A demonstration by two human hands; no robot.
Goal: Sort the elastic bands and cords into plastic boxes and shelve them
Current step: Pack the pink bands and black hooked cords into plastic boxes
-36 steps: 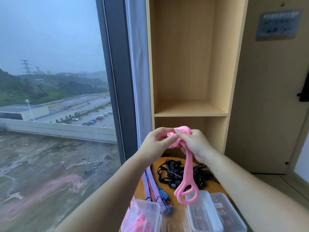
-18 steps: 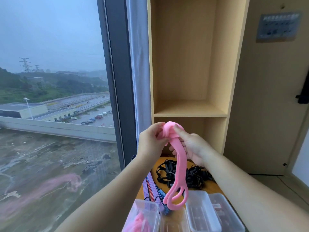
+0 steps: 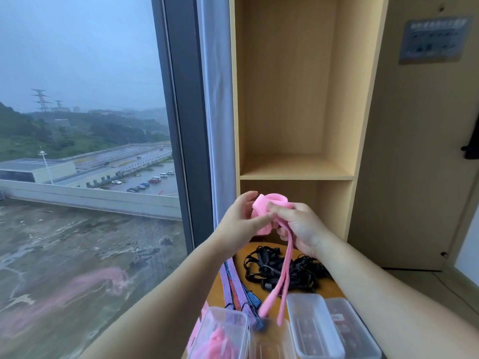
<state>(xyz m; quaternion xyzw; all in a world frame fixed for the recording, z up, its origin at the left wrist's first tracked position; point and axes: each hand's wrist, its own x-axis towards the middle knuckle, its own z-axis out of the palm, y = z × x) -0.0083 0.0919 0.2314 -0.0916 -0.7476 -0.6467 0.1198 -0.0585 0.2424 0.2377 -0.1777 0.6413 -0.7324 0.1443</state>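
1. Above the round wooden table, our left hand is pinching the flat pink elastic band's rolled end.
2. Our right hand is gripping that roll too.
3. We judge the tails dangling toward the table are risking a snag on the black cord tangle.

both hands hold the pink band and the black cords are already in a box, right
The left hand and right hand do hold the pink band, but the head view shows the black cords loose on the table, not in a box.
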